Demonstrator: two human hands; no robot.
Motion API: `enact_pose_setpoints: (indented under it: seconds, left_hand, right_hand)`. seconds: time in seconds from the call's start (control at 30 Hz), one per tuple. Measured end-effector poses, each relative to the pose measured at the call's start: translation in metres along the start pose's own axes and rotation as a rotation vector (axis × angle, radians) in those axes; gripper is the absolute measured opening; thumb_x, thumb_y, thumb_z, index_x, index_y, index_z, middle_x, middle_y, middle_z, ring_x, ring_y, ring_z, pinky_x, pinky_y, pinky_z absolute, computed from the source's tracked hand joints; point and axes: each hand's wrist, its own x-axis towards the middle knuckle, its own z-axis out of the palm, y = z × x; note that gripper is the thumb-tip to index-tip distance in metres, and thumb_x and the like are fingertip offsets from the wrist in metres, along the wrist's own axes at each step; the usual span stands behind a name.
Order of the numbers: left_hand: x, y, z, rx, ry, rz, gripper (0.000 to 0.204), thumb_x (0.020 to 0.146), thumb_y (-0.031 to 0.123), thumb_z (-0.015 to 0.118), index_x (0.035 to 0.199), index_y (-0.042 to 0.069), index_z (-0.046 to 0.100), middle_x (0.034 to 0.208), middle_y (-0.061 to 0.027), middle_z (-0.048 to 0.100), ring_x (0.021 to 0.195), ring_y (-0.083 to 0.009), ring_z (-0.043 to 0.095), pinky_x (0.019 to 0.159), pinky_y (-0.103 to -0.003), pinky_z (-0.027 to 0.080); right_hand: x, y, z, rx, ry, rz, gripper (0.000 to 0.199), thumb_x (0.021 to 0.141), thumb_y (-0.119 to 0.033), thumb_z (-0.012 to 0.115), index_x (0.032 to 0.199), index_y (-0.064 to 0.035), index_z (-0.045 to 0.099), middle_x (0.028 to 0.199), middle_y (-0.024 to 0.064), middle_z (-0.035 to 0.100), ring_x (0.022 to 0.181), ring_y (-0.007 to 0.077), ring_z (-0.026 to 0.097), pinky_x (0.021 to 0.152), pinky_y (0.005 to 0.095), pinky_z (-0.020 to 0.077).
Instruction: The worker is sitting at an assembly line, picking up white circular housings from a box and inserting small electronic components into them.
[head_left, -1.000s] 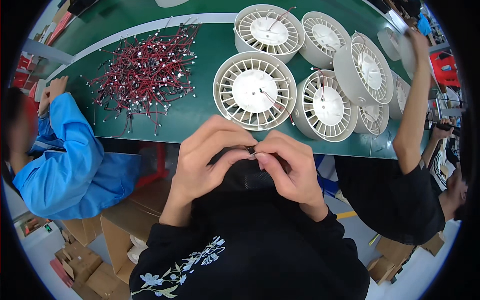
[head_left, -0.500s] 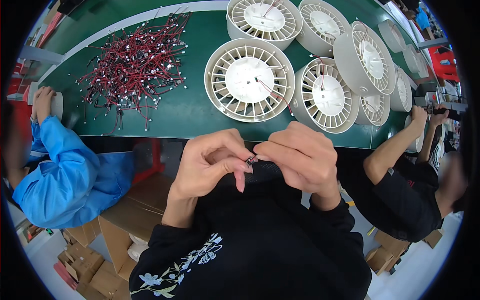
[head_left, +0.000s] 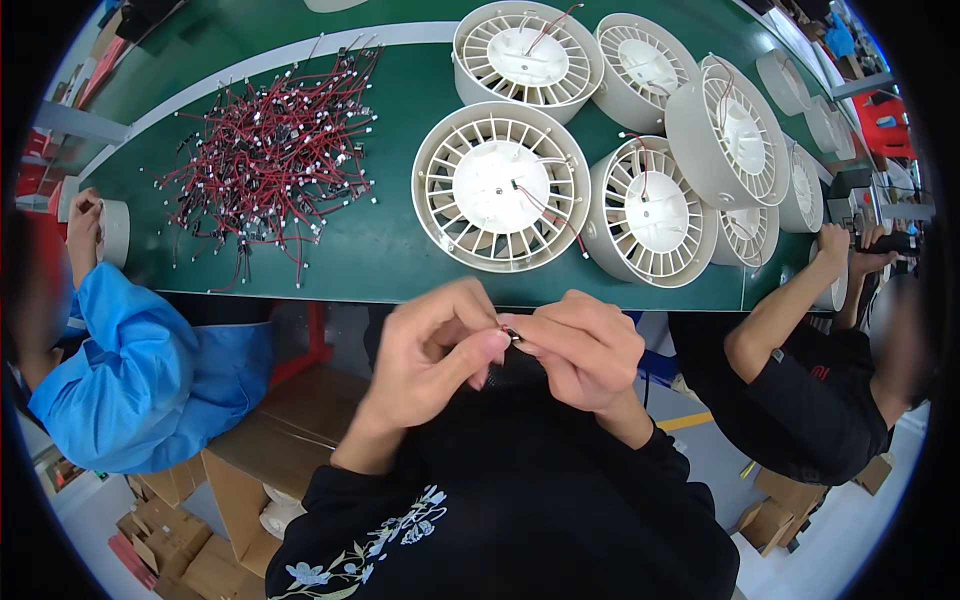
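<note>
In front of my chest, just off the table's near edge, both hands meet over a small black connector (head_left: 514,337) with a bit of red wire. My left hand (head_left: 425,350) is closed, thumb and forefinger pinching at the connector's left side. From the other side, my right hand (head_left: 588,350) pinches it between thumb and fingertips. Much of the part is hidden by the fingers. Beyond my hands lies a round white slatted housing (head_left: 500,188), with a thin red-and-black lead across its face. A heap of red-and-black wire leads (head_left: 270,150) with white end plugs spreads at the left.
More white slatted housings (head_left: 655,210) crowd the right side of the green table (head_left: 390,240), some leaning on others. A person in a blue sleeve (head_left: 130,370) works at my left, another in black (head_left: 800,390) at my right. Cardboard boxes (head_left: 240,490) stand lower left.
My hands have come down slightly in the picture, and the black connector now shows more at my right fingertips. The table and housings appear a little lower in view.
</note>
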Motion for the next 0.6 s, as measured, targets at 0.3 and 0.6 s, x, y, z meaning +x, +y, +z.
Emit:
enact_pose_setpoints:
  seconds: [0.3, 0.6]
  left_hand:
    - [0.124, 0.026, -0.053, 1.505, 0.332, 0.347, 0.020, 0.092, 0.018, 0.068, 0.104, 0.002, 0.064, 0.087, -0.0122, 0.063, 0.078, -0.0275, 0.064, 0.065, -0.036, 0.049]
    - [0.072, 0.029, -0.044, 1.354, 0.305, -0.110, 0.014, 0.095, 0.015, 0.059, 0.095, 0.001, 0.058, 0.075, -0.0202, 0.064, 0.074, -0.0405, 0.065, 0.065, -0.049, 0.048]
  right_hand:
    - [0.006, -0.008, -0.009, 0.249, -0.075, 0.308, 0.008, 0.085, 0.005, 0.066, 0.092, 0.0051, 0.070, 0.076, 0.0113, 0.067, 0.060, 0.0180, 0.063, 0.055, 0.0260, 0.0479]
    - [0.018, -0.002, -0.009, 0.198, -0.176, 0.400, 0.006, 0.088, 0.004, 0.064, 0.093, 0.0062, 0.067, 0.074, 0.0109, 0.064, 0.061, 0.0184, 0.063, 0.056, 0.0267, 0.0473]
